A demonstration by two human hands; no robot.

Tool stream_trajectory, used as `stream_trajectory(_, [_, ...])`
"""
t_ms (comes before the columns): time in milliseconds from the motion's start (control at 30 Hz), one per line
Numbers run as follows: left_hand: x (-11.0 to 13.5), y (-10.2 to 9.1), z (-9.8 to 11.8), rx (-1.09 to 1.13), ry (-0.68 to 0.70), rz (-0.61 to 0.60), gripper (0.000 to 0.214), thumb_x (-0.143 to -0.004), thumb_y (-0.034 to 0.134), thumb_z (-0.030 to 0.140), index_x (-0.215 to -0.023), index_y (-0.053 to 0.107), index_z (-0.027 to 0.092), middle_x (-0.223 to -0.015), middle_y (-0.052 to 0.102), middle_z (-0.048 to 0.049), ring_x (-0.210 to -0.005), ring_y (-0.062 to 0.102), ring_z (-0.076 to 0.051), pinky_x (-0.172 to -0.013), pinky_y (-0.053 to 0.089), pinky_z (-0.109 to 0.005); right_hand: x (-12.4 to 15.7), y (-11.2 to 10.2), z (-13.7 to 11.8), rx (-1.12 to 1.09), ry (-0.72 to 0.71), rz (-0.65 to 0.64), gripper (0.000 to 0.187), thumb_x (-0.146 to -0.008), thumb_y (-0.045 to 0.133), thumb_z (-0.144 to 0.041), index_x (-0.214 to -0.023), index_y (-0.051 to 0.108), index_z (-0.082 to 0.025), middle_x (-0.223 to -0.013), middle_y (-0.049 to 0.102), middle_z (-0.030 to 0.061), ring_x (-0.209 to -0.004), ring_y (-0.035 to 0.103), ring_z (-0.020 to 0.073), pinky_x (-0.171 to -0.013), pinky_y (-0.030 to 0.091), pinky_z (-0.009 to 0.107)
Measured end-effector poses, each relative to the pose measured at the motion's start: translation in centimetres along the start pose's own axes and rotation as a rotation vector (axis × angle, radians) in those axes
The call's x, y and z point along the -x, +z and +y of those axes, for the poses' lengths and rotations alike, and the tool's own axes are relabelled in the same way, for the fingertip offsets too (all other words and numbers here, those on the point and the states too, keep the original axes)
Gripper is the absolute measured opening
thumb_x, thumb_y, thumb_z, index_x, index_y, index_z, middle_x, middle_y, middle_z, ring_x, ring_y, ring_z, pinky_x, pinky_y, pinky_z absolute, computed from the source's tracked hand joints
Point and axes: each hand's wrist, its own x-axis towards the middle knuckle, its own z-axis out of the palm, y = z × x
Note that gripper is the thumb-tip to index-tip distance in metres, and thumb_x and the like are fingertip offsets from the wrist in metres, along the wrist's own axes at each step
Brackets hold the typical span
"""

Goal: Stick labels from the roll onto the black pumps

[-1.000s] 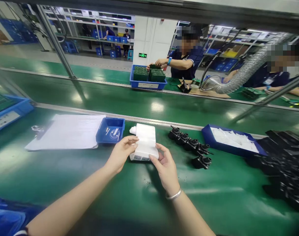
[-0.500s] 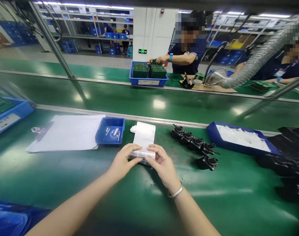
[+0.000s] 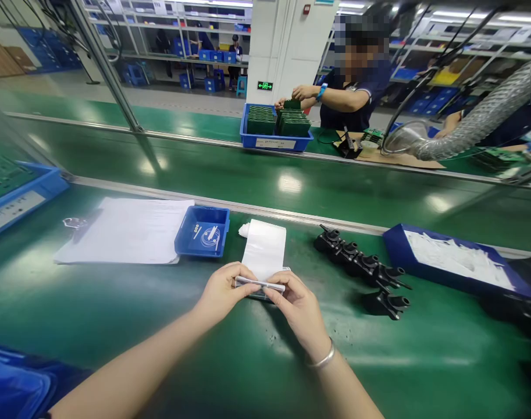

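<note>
My left hand [image 3: 224,295] and my right hand [image 3: 300,307] meet over the green bench. Between them they pinch a thin, pale strip [image 3: 262,284] by its two ends, thumbs towards me and fingers on the far side. Its exact kind I cannot make out. Just beyond the strip lies a white paper sheet [image 3: 265,247], its near end at my fingertips. Below the strip, partly hidden by my thumbs, shows the edge of a dark or clear flat piece. A crumpled white bit [image 3: 243,230] sits at the sheet's left edge.
A small blue tray [image 3: 202,247] with printed marks and a clipboard of papers [image 3: 129,233] lie left. Several black plastic parts [image 3: 361,262] stand right, before a blue bin of white pieces [image 3: 461,259]. Across the bench, a co-worker handles green boards in a blue crate [image 3: 276,142].
The glossy band that faced up between my hands now shows as a narrow edge, tilted. My view has shifted a little, so the bench items sit further right. The co-worker's hand has risen.
</note>
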Motion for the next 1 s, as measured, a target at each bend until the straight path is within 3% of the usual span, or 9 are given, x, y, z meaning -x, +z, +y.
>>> stream_trajectory(167, [0.08, 0.12, 0.27, -0.048, -0.037, 0.028, 0.012, -0.075, 0.075, 0.030, -0.072, 0.072, 0.019, -0.076, 0.067, -0.0012, -0.074, 0.060, -0.014, -0.064, 0.043, -0.023, 0.12, 0.24, 0.23, 0.007, 0.066, 0.078, 0.014, -0.083, 0.071, -0.030, -0.073, 0.067, -0.022, -0.072, 0.060, -0.0001, -0.070, 0.054, 0.0158, -0.065, 0.041, 0.028])
stream_trajectory(367, [-0.11, 0.30, 0.25, 0.098, -0.175, 0.038, 0.018, -0.071, 0.077, 0.034, -0.070, 0.070, 0.016, -0.072, 0.069, -0.0010, -0.066, 0.059, -0.014, -0.063, 0.044, -0.023, 0.27, 0.45, 0.14, 0.001, 0.052, 0.149, 0.018, -0.081, 0.073, -0.030, -0.067, 0.067, -0.021, -0.071, 0.060, 0.0000, -0.069, 0.054, 0.0158, -0.066, 0.041, 0.028])
stream_trajectory(600, [-0.19, 0.06, 0.05, 0.072, -0.152, 0.084, 0.022, -0.072, 0.075, 0.035, -0.062, 0.069, 0.016, -0.063, 0.065, -0.0007, -0.065, 0.058, -0.015, -0.063, 0.042, -0.024, 0.42, 0.84, -0.47, 0.033, 0.072, 0.112, 0.019, -0.080, 0.073, -0.032, -0.068, 0.066, -0.020, -0.069, 0.059, 0.0001, -0.067, 0.052, 0.0160, -0.064, 0.039, 0.029])
stream_trajectory(800, [0.07, 0.44, -0.04, 0.210, -0.131, -0.059, 0.018, -0.072, 0.076, 0.031, -0.080, 0.068, 0.017, -0.086, 0.070, -0.0032, -0.080, 0.062, -0.017, -0.074, 0.047, -0.026, 0.50, 0.80, -0.02, -0.019, 0.072, 0.192, 0.023, -0.081, 0.073, -0.032, -0.064, 0.063, -0.020, -0.068, 0.059, 0.0000, -0.068, 0.053, 0.0165, -0.066, 0.040, 0.029])
stream_trajectory(1000, [0.00, 0.55, 0.07, 0.213, -0.217, 0.027, 0.019, -0.068, 0.078, 0.032, -0.068, 0.070, 0.015, -0.070, 0.068, -0.0025, -0.069, 0.060, -0.016, -0.067, 0.047, -0.026, 0.52, 0.88, -0.53, 0.023, 0.087, 0.140, 0.018, -0.081, 0.072, -0.033, -0.071, 0.065, -0.021, -0.071, 0.059, -0.0007, -0.068, 0.052, 0.0159, -0.065, 0.040, 0.028])
